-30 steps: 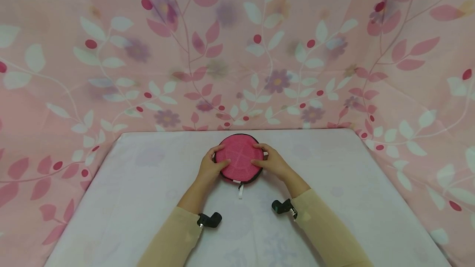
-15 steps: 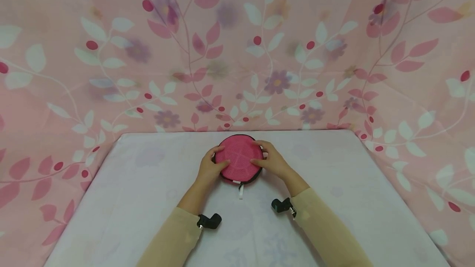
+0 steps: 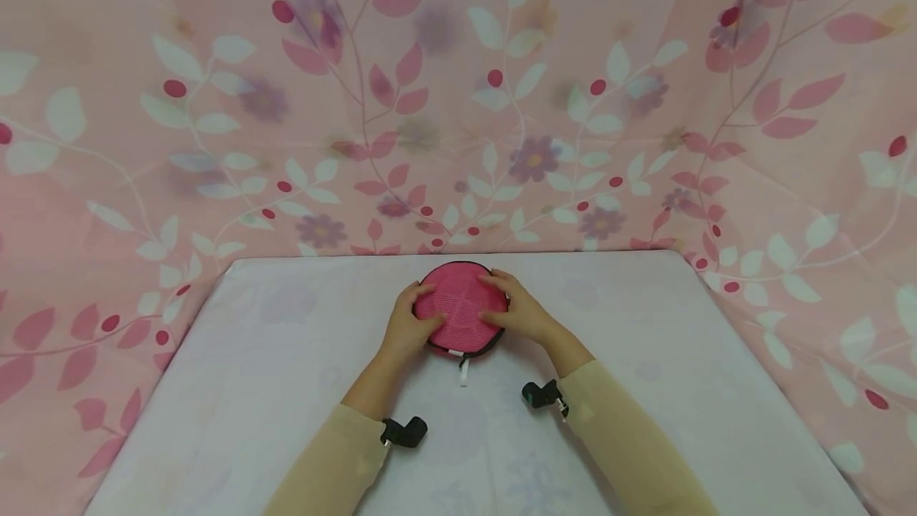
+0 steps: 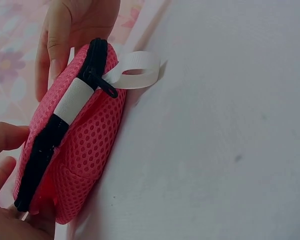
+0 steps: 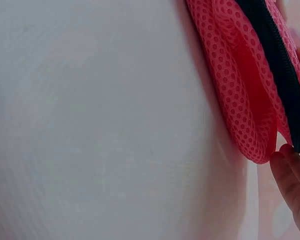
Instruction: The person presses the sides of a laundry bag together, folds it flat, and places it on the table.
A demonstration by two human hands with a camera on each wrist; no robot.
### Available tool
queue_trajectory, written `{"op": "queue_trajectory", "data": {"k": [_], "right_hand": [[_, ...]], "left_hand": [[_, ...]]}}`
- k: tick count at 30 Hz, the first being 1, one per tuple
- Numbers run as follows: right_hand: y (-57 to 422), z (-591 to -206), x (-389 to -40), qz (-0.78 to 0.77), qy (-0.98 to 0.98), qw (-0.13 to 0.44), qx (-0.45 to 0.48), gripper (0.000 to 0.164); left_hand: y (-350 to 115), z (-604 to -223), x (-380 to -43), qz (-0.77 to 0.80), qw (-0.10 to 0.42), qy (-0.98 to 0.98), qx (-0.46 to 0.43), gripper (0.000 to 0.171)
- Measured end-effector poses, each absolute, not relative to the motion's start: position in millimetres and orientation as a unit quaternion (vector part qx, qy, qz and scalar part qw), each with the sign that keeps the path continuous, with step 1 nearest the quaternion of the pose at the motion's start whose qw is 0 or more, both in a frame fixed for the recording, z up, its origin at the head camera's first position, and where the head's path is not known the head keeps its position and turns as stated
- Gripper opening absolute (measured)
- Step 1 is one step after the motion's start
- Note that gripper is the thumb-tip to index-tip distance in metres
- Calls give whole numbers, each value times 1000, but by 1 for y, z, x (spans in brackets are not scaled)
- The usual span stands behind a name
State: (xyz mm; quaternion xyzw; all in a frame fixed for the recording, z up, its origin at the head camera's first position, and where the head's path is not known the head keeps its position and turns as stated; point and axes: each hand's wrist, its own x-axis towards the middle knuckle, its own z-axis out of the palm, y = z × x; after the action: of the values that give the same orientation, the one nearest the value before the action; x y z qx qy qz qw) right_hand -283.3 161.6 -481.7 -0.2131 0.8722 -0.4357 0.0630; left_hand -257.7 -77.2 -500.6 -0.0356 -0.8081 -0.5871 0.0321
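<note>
A round pink mesh zip pouch lies near the far edge of the table, held from both sides. My left hand grips its left edge, thumb on the top face and fingers round the rim. On the opposite edge my right hand holds it, with thumb and index finger over the top face. In the left wrist view a black zipper runs along the rim, with a black zipper pull and a white ribbon loop at the near side. Below the zipper the mesh side is folded inward.
A white cloth with faint prints covers the table. Behind it hangs a pink floral curtain. Small black wrist cameras sit on both beige sleeves.
My right hand has shifted slightly left, its fingers reaching further over the pouch's top face. The left hand and the pouch stay almost where they were.
</note>
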Motion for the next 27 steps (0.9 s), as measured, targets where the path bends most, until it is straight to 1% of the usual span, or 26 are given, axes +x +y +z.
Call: {"op": "queue_trajectory", "data": {"k": [4, 9, 16, 21, 24, 27], "right_hand": [[161, -480, -280, -418, 879, 56, -221, 69], [159, -475, -277, -390, 893, 42, -222, 67], [156, -469, -274, -345, 906, -13, -246, 62], [152, -468, -273, -309, 913, -37, -263, 59], [149, -467, -272, -297, 915, -39, -272, 59], [146, -466, -271, -283, 918, -29, -277, 61]], "left_hand": [[-77, -500, -256, -560, 29, -827, -40, 52], [-77, -498, -254, -517, 54, -852, -60, 52], [-76, -489, -252, -450, 86, -885, -87, 55], [-73, -486, -252, -396, 100, -905, -119, 56], [-71, -486, -252, -358, 113, -916, -145, 56], [-70, -488, -253, -322, 123, -924, -165, 57]]}}
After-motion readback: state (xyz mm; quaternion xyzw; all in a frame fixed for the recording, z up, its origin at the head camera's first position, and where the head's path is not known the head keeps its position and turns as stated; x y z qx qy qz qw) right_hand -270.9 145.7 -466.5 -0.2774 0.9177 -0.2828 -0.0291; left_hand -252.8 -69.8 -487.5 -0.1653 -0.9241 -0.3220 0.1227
